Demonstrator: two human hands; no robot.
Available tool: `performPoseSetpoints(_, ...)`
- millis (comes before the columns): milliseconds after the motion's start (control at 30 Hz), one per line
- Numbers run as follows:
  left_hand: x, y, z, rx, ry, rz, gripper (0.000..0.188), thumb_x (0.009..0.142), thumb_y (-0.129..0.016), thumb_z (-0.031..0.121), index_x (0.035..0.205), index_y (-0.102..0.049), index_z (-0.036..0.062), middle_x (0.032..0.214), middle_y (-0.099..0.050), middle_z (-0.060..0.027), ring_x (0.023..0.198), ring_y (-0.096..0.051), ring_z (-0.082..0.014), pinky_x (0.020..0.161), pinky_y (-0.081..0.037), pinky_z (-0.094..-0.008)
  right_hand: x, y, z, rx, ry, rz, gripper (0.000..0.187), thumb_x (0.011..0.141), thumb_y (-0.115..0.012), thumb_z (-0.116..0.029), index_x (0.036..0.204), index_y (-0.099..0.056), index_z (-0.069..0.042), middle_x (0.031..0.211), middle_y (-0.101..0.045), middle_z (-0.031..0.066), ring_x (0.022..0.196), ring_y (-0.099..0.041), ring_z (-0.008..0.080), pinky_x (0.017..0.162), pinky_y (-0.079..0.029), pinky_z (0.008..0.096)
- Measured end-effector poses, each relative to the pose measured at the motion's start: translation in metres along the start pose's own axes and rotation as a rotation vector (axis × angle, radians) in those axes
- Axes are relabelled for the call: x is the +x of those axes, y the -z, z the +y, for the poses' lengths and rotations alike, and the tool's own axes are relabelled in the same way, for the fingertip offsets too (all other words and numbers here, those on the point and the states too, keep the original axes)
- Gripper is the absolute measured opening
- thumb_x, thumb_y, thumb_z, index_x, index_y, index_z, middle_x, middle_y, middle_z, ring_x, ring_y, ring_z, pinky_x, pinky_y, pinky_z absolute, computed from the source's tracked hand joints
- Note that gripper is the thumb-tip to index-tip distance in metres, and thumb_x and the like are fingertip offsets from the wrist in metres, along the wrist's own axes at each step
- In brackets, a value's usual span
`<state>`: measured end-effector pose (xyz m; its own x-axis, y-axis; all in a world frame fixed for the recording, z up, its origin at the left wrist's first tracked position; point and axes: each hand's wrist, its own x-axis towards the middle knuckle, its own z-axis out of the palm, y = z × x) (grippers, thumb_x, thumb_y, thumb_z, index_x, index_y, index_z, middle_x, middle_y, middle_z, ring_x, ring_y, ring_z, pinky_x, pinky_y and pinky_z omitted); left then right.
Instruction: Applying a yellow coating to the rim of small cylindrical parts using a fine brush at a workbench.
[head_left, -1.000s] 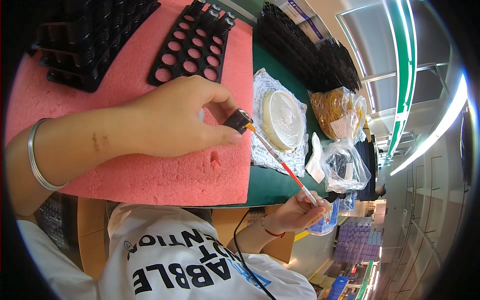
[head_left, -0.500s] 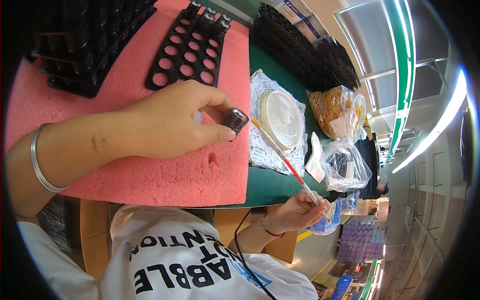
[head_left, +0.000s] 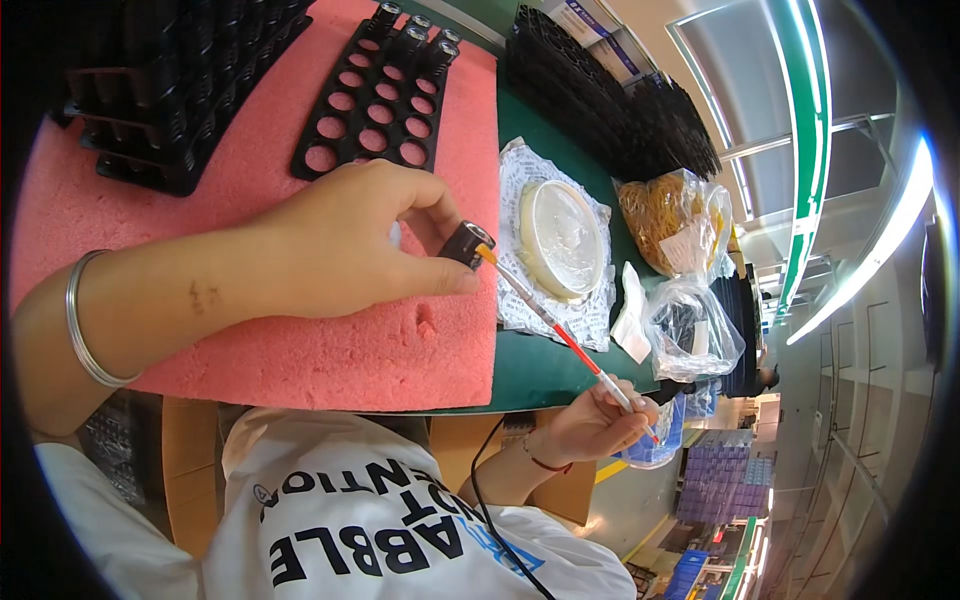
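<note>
My left hand (head_left: 385, 240) pinches a small black cylinder (head_left: 466, 243) with a shiny end face, just above the right part of the pink foam mat (head_left: 400, 350). A slim paintbrush (head_left: 565, 338) with a red and white handle slants up from my right hand (head_left: 603, 420), whose fingers are closed round its lower end. The brush's orange-yellow tip meets the rim of the cylinder's end face. Beyond my left hand lies a black tray (head_left: 353, 122) with round holes. Several similar cylinders (head_left: 412, 38) stand in its far end.
Right of the mat, a round shallow dish (head_left: 562, 240) with a clear, glossy surface sits on printed paper (head_left: 520, 315). Stacked black trays (head_left: 180, 100) stand at far left, more black trays (head_left: 610, 95) at the back. A bag of tan strands (head_left: 665, 225) and a clear bag (head_left: 695, 330) lie right.
The brush has moved up and left, and its tip now touches the cylinder. The cylinder has turned slightly in my left hand.
</note>
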<state>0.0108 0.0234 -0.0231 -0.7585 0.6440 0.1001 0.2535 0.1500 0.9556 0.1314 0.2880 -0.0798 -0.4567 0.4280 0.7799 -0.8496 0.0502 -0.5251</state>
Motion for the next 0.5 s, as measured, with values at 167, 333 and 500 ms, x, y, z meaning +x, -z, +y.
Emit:
performPoseSetpoints(167, 0.0012, -0.0001, -0.0014, 0.017, -0.047, -0.016, 0.025, 0.07, -0.065, 0.014, 0.088, -0.054, -0.0003, 0.084, -0.058, -0.0063, 0.081, -0.054, -0.013, 0.075, -0.042, -0.025, -0.0011, 0.0037, 0.001, -0.051, 0.01, 0.068, 0.017, 0.085, -0.049, -0.024, 0.085, -0.049, -0.006, 0.072, -0.052, 0.0018, 0.061, -0.042, 0.0096, 0.056, -0.034, 0.0222)
performPoseSetpoints(333, 0.0017, 0.0013, -0.0025, 0.003, -0.056, -0.028, 0.024, 0.072, -0.063, 0.011, 0.092, -0.054, -0.0008, 0.087, -0.058, -0.007, 0.084, -0.054, -0.0135, 0.077, -0.041, -0.0253, -0.0006, -0.0043, 0.0009, -0.13, -0.003, 0.131, 0.016, 0.086, -0.048, -0.022, 0.081, -0.047, -0.007, 0.071, -0.049, -0.0007, 0.061, -0.043, 0.0082, 0.052, -0.033, 0.0176)
performPoseSetpoints(500, 0.0012, 0.0017, -0.0029, -0.047, -0.034, -0.043, 0.024, 0.073, -0.06, 0.008, 0.094, -0.054, -0.0012, 0.088, -0.058, -0.0072, 0.085, -0.054, -0.0133, 0.078, -0.041, -0.0251, -0.0007, -0.0045, 0.0016, -0.137, 0.001, 0.167, 0.017, 0.086, -0.048, -0.023, 0.08, -0.048, -0.007, 0.071, -0.049, -0.0004, 0.06, -0.043, 0.0087, 0.053, -0.034, 0.0176)
